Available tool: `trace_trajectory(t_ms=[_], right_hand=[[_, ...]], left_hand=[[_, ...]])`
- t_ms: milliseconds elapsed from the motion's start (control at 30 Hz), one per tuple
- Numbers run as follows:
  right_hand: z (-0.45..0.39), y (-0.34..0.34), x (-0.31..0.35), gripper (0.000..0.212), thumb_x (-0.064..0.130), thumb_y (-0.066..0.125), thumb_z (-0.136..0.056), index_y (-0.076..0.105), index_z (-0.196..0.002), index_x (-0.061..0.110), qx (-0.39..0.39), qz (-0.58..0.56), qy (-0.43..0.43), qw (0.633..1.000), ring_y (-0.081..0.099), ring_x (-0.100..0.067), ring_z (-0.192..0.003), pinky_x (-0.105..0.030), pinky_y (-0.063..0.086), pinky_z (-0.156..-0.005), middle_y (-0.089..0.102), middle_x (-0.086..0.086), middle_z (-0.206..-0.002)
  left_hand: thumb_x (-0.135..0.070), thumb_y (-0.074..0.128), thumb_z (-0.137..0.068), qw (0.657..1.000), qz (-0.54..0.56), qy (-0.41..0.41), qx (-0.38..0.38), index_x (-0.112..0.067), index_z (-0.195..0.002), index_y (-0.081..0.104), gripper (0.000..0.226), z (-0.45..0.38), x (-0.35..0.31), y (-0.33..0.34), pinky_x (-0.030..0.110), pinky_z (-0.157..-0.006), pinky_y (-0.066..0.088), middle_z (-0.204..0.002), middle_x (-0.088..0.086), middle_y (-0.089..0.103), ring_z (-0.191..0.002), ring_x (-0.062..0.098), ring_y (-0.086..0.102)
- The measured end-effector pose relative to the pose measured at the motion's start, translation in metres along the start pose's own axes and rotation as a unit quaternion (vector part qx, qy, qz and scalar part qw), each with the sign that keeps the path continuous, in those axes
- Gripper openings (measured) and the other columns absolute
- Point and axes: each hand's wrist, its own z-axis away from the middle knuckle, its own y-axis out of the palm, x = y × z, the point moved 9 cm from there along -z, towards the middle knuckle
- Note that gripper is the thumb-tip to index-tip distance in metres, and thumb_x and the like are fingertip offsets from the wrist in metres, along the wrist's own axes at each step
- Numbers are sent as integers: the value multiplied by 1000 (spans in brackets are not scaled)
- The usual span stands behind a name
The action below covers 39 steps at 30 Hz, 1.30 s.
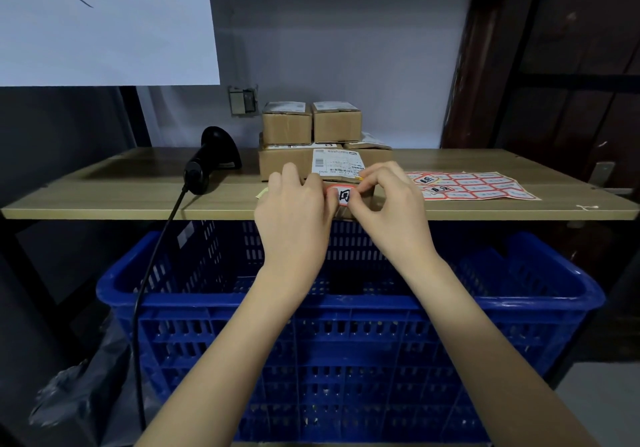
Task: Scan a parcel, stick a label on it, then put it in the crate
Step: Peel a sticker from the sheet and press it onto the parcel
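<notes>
Head view: my left hand (294, 201) and right hand (388, 197) pinch the label (343, 196) ends (keeping it flat) against the parcel (287, 164) above the crate (346, 297).

Parcel (346, 213) mostly hidden behind both hands: only a sliver between left hand (294, 204) and right hand (391, 201) shows. Label (343, 195) edges covered by fingertips, can't tell if it's fully stuck down. Barcode slip (337, 162) print too small to read. Label sheet (474, 185) text too small. Crate (346, 308) floor partly blocked by forearms. Wall paper (104, 21) cut off top and left. Scanner (211, 159) cable runs off bottom edge.
</notes>
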Motion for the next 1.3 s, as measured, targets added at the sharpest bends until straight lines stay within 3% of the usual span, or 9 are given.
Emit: trace_trajectory(t_ms=[167, 333, 433, 533, 700, 833, 1000, 1200, 1300], right_hand=[[-2, 2, -5, 23, 13, 65, -79, 43, -82, 15, 22, 3, 32, 999, 58, -22, -92, -24, 38, -74, 63, -7, -96], [-4, 2, -8, 27, 22, 70, -79, 57, -100, 10, 54, 7, 36, 998, 57, -16, -97, -24, 42, -81, 63, -4, -103], [-6, 4, -3, 35, 26, 73, -76, 63, -103, 6, 64, 24, 11, 998, 58, -20, -98, -32, 46, -85, 62, -7, -104], [-8, 5, -1, 32, 26, 72, -77, 66, -100, 6, 66, 40, 0, 997, 59, -25, -98, -37, 49, -85, 62, -8, -103], [-11, 5, -1, 26, 18, 71, -78, 69, -100, 4, 78, 30, -14, 996, 61, -25, -98, -36, 49, -86, 63, -9, -103], [-10, 3, -2, 28, 20, 71, -77, 70, -101, 5, 78, 22, -14, 997, 60, -23, -98, -40, 49, -89, 63, -7, -104], [-11, 6, -1, 34, 24, 76, -73, 68, -101, 6, 83, 44, -14, 996, 60, -24, -99, -35, 48, -88, 62, -7, -104], [-12, 6, -3, 32, 17, 74, -75, 69, -104, 5, 95, 20, -13, 995, 54, -12, -97, -18, 38, -86, 59, -1, -103], [-11, 7, -8, 33, 17, 73, -78, 68, -109, 7, 109, -16, 0, 994, 53, -9, -102, -7, 37, -87, 52, 6, -106]], left_hand=[[-44, 74, -63, 999, -36, -7, -36, -11, -60, 60, 36, 1, 4, -2, 25, -44, 34, -63, 7, 57, -57, 28, 58], [-43, 66, -75, 994, 61, 24, -86, -12, -89, 65, 34, -2, 14, -10, 34, -61, 43, -86, 10, 62, -81, 32, 58], [-45, 58, -78, 987, 140, 68, -47, -21, -104, 69, 37, -9, 12, -2, 31, -77, 36, -105, 0, 66, -100, 27, 56], [-43, 58, -79, 984, 159, 77, -29, -23, -101, 71, 32, -10, 11, 7, 26, -74, 27, -98, -3, 68, -93, 26, 59], [-36, 61, -80, 983, 167, 69, -34, -22, -100, 71, 27, -8, 16, 8, 26, -72, 25, -96, -3, 68, -89, 25, 60], [-46, 55, -79, 982, 176, 69, -16, -24, -104, 71, 36, -9, 15, 8, 25, -73, 24, -99, -3, 67, -92, 23, 59], [-45, 62, -77, 984, 164, 67, -4, -23, -106, 69, 36, -9, 12, 11, 24, -74, 21, -101, -2, 66, -95, 24, 58], [-39, 64, -77, 984, 162, 75, 7, -24, -106, 69, 34, -8, 15, 13, 27, -75, 23, -101, -2, 66, -94, 24, 58], [-43, 60, -79, 980, 185, 73, 25, -24, -116, 65, 41, -8, 17, 14, 27, -82, 28, -107, -2, 64, -99, 22, 57]])
